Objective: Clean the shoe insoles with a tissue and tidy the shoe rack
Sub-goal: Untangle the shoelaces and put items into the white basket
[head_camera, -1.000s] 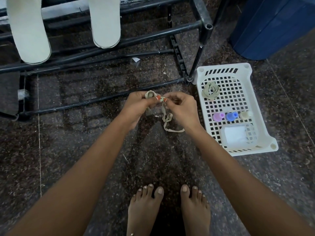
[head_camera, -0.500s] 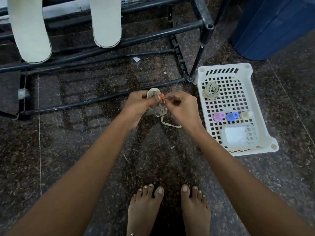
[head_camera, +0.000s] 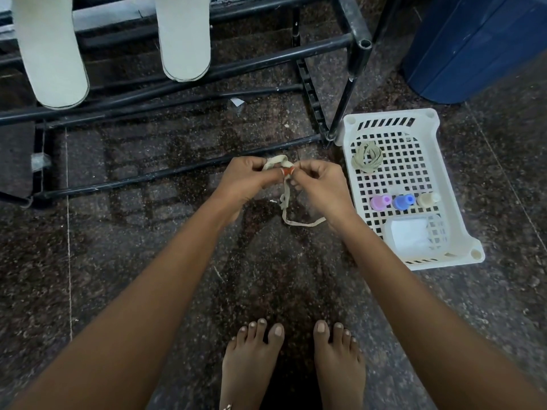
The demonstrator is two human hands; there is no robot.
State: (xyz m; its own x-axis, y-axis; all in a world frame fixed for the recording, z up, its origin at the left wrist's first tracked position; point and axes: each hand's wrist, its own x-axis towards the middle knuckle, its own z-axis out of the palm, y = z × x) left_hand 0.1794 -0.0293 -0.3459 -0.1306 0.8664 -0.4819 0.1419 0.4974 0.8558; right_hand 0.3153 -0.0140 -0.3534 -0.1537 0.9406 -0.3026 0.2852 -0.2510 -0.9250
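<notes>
Both my hands meet above the dark floor and work a beige shoelace. My left hand has the lace looped around its fingers. My right hand pinches the lace beside it, and the loose tail hangs down below. Two pale insoles lie across the bars of the black metal shoe rack at the top. A second coiled lace lies in the white basket on the right.
The basket also holds three small bottles, pink, blue and cream, plus a folded white tissue. A dark blue bin stands at the top right. My bare feet are on the stone floor below.
The hanging tail of the lace has become shorter as more of it wraps around my left fingers. Both hands stay in almost the same spot.
</notes>
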